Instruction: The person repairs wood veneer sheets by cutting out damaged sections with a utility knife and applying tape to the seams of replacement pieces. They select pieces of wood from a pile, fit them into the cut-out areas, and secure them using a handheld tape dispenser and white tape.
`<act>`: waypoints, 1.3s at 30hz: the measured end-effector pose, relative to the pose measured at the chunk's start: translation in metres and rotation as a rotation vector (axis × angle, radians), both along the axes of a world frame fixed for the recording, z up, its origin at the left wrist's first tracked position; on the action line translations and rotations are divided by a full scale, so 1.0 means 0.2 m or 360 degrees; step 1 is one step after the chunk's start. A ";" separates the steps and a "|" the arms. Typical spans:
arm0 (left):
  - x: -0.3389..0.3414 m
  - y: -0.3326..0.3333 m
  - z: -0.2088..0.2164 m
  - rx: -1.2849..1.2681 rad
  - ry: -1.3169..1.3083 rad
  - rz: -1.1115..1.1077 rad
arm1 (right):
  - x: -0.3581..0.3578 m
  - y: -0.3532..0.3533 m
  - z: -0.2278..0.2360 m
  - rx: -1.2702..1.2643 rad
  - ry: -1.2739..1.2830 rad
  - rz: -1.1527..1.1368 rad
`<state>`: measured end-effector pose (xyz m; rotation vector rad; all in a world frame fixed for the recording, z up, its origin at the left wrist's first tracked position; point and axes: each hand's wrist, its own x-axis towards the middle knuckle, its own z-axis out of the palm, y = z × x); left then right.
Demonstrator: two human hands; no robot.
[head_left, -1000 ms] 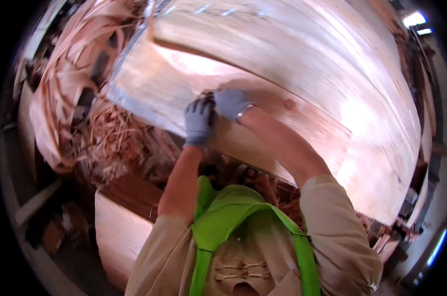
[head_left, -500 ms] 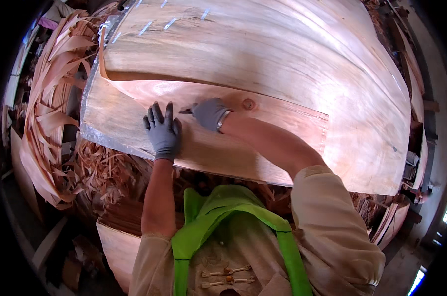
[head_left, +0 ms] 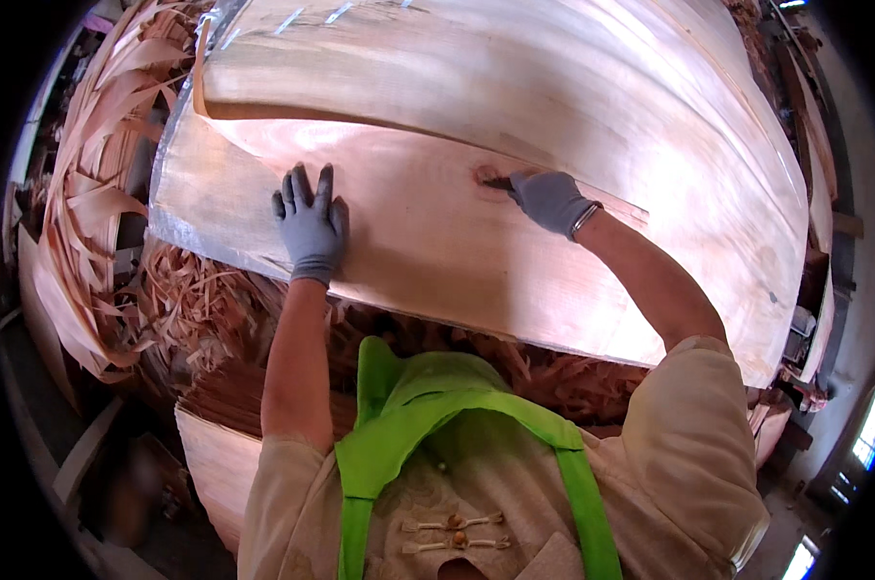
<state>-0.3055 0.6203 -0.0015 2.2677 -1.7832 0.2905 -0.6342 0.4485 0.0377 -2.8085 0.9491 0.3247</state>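
Pinkish veneer (head_left: pixel 408 184) is knotted. At the knot (head_left: pixel 481 175), a tool (head_left: pixel 498 183) is gripped by the right hand (head_left: pixel 553 201); leftward, the left hand (head_left: pixel 310 227) is splayed.

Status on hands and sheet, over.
Left hand spread on wood sheet. Right hand gripping dark tool at the knot. Curled strip upper left, away from tool.

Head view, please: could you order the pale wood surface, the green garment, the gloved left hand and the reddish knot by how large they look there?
1. Pale wood surface
2. Green garment, probably enlarged by nearness
3. Gloved left hand
4. Reddish knot
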 end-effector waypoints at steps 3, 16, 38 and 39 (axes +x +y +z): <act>-0.05 -0.01 0.02 0.0052 -0.0037 0.0008 | -0.02 0.01 0.01 -0.0017 0.0086 -0.0004; -0.95 -0.31 -0.01 0.0079 0.0345 -0.0460 | -0.20 0.00 -0.05 -0.0047 -0.0002 -0.0017; -1.65 -0.26 0.01 0.0086 0.0401 -0.1127 | -1.01 0.42 -0.06 -0.0038 0.0244 -0.0991; -1.71 -0.28 -0.02 0.0102 0.0431 -0.1125 | -1.00 0.43 -0.04 -0.0062 0.0186 -0.0974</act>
